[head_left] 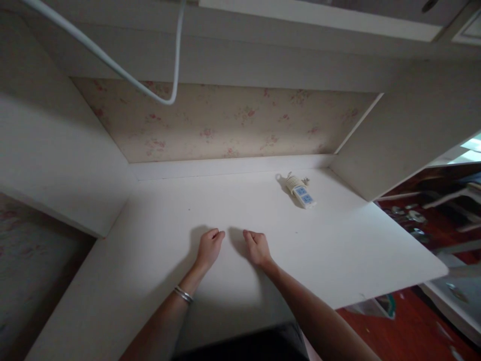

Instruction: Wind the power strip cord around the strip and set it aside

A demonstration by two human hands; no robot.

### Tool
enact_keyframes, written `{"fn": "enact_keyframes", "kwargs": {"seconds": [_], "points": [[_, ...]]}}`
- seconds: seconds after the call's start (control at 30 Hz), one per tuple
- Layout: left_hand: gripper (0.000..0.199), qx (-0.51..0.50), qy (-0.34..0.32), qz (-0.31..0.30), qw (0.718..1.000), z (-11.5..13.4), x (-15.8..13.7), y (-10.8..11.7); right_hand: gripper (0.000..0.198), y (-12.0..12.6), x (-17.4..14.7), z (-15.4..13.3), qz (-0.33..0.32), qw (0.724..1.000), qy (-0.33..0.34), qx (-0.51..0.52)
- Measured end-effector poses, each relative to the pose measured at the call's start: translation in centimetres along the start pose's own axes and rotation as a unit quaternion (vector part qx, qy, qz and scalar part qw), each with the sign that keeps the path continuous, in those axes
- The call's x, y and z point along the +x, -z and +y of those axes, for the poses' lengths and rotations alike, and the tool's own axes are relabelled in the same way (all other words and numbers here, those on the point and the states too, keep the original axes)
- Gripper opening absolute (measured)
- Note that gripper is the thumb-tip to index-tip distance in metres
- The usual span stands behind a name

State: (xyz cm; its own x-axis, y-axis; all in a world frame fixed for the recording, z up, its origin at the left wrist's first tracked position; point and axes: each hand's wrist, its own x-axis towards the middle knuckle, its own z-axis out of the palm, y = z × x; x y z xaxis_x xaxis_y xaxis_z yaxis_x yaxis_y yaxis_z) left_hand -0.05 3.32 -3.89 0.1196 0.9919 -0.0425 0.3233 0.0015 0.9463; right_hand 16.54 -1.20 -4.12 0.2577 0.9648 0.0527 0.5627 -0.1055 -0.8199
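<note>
Both hands rest on a white desk top point(225, 200), a short gap between them. My left hand point(210, 248) is curled into a fist, with silvery bangles on its wrist, and nothing shows in it. Opposite it, my right hand point(257, 247) is also a closed fist with no object visible. Beyond the right hand, toward the back of the desk, lies a white power strip point(303, 195) with blue socket faces. Its cream cord point(295, 182) is wound in a coil around one end, and the plug sticks out beside it.
White side panels point(406, 130) flank the desk, and floral wallpaper point(233, 120) covers the wall behind. A bent white rod point(165, 100) hangs at upper left. Past the right edge are a red floor point(379, 331) and a clear plastic container point(366, 307).
</note>
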Motion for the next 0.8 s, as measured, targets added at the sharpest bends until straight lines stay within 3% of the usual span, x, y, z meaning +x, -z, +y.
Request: {"fn": "enact_keyframes", "kwargs": {"seconds": [0.4, 0.8], "points": [[0.041, 0.019, -0.014, 0.045, 0.999, 0.0, -1.7, 0.1, 0.047, 0.6, -0.6, 0.0, -0.015, 1.000, 0.000, -0.004], [0.041, 0.051, -0.017, 0.031, 0.998, 0.0, -1.5, -0.7, 0.050, 0.3, -0.6, 0.2, -0.022, 0.998, 0.026, -0.045]]}}
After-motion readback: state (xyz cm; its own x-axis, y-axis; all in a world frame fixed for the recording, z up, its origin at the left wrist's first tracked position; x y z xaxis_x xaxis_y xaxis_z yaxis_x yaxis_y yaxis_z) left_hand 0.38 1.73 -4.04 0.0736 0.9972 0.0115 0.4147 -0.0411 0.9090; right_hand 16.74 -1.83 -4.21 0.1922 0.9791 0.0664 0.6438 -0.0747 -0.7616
